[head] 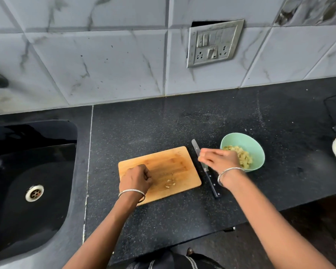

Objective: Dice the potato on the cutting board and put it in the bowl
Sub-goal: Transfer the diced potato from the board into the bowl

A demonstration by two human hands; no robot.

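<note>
Right, from my end I see the rectangular pale wooden cutting board (173, 162) lying on the black speckled stone counter (144, 123), with only a few small yellowish potato pieces (170, 183) left near its front edge. The left hand (136, 178) rests on the board just beside those pieces, knuckles up and fingers curled under; I cannot tell whether it encloses any bits. The right hand (219, 159) is flat, its fingers straight and together, pointing left, with nothing in it that I can see; it hangs over the near-left rim of the round mint-green bowl (257, 152). Most of the diced potato (244, 157) is heaped inside that bowl. Between board and bowl a black-handled kitchen knife (211, 183) lies on the counter, its blade partly hidden under the right hand. Each wrist wears a thin silver bangle. A black sink (27, 171) sits to the left.
</note>
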